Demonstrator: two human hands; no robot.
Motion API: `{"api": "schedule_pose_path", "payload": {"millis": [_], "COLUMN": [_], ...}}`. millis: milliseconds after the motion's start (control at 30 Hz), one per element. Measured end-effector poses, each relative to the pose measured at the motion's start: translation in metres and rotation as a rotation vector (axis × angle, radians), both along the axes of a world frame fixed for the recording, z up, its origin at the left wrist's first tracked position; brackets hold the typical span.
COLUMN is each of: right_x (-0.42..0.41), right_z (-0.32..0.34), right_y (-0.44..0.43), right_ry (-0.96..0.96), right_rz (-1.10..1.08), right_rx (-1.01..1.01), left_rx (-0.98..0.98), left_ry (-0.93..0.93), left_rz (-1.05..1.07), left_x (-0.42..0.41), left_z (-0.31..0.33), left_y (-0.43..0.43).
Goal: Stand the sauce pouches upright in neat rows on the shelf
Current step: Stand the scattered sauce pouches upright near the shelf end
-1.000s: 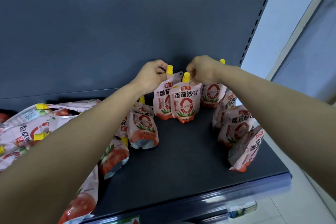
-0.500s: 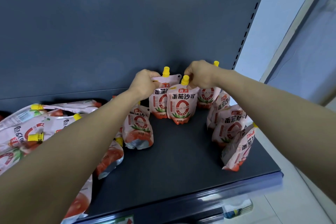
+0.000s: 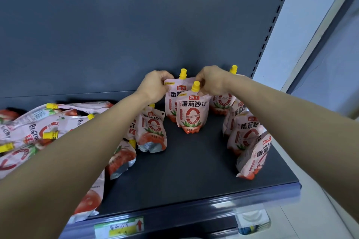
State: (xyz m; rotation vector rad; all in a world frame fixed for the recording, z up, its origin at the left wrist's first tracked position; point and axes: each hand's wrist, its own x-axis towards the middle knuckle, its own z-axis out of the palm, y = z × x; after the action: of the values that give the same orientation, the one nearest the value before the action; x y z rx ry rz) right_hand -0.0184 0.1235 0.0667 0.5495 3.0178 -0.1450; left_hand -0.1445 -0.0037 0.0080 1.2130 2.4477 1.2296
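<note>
From my remote seat I see both hands up at the far middle of the shelf (image 3: pixel 184 170), close to the dark back panel (image 3: pixel 136 25). My left hand (image 3: pixel 153 85) has its fingers curled round the top left corner of the rear pouch (image 3: pixel 170 101), a pink tomato sauce spout pouch standing upright. Touching its front stands the front pouch (image 3: pixel 191 116), also upright, its yellow cap (image 3: pixel 195 85) just beside my right hand (image 3: pixel 211 81). That hand is curled over the front pouch's top right corner and seems to pinch it, though its fingertips are hidden behind the knuckles.

Below my left wrist a slumped pouch (image 3: pixel 151 132) leans with its silver base showing. Out past my left forearm a heap of pouches (image 3: pixel 35 128) lies flat, partly covered by the arm. Under my right forearm a row of pouches (image 3: pixel 246 134) runs toward me (leaning rather than straight). One more capped pouch (image 3: pixel 221 103) stands behind the right hand. A price label (image 3: pixel 118 227) sits on the shelf's near edge.
</note>
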Motion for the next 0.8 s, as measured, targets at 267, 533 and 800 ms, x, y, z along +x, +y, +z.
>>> {"api": "schedule_pose_path", "payload": {"millis": [267, 533, 800], "right_x": [0.012, -0.003, -0.037], "right_z": [0.025, 0.044, -0.012], "right_y": [-0.009, -0.058, -0.097], "right_ry": [-0.047, 0.253, 0.033], "right_rz": [-0.001, 0.187, 0.319], "right_rx": [0.103, 0.254, 0.280], "left_rx": [0.001, -0.129, -0.313], "left_ry": [0.198, 0.667, 0.713], "left_rz": [0.074, 0.095, 0.161], "left_x": [0.011, 0.028, 0.025], "left_z": [0.015, 0.035, 0.010], "left_y": [-0.041, -0.104, -0.148]}}
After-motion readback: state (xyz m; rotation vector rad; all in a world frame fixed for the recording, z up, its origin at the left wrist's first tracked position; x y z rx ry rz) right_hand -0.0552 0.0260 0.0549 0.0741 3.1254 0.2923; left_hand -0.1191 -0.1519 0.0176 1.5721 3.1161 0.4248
